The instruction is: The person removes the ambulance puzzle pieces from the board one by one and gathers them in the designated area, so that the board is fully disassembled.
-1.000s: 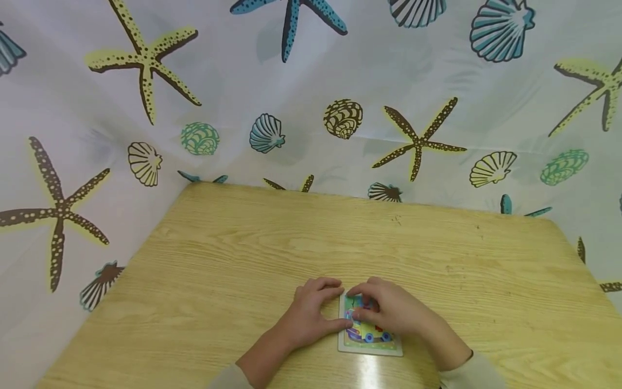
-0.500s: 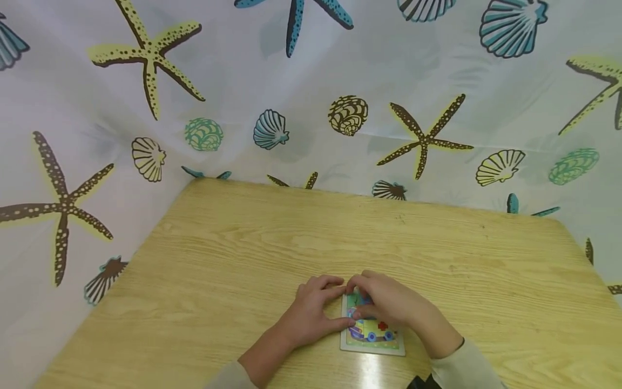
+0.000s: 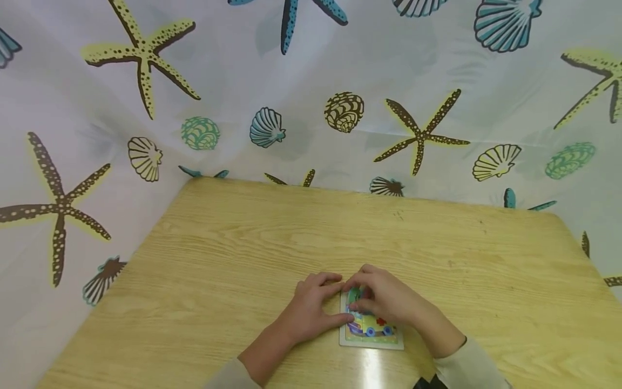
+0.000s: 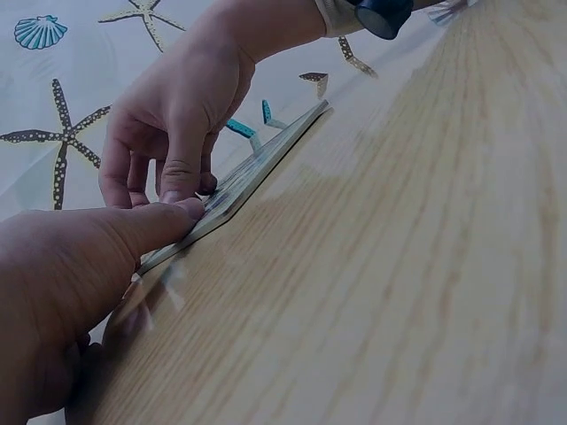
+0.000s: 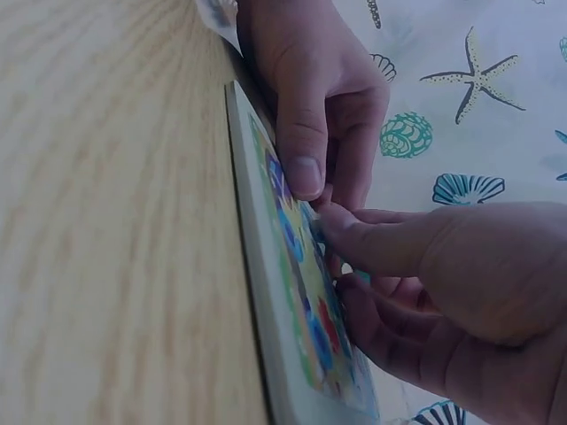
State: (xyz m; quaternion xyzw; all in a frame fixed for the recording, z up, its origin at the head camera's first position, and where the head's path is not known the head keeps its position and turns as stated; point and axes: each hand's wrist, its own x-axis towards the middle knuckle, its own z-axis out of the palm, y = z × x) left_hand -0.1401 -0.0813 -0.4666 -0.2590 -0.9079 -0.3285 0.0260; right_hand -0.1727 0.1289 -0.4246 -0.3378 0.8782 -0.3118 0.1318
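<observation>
A small picture puzzle board (image 3: 373, 336) lies flat on the wooden table (image 3: 272, 243) near its front edge. My left hand (image 3: 340, 305) steadies the board's upper left corner, thumb pressed on the left edge and fingers curled at the top. My right hand (image 3: 357, 294) is bent over the board's upper part, its fingertips pinching a green puzzle piece (image 3: 355, 295) down on the picture. The left wrist view shows the left thumb (image 4: 168, 217) on the board (image 4: 266, 159) beside the right hand's fingers (image 4: 182, 168). The right wrist view shows both thumbs on the board (image 5: 288, 292).
A curtain printed with starfish and shells (image 3: 311, 108) hangs close round the table's far and left sides. The table's right corner (image 3: 559, 221) is rounded. Bare wood lies beyond and beside the hands.
The right hand has crept slightly up and left over the board, so more of the picture's lower part shows. The left hand has stayed at the corner.
</observation>
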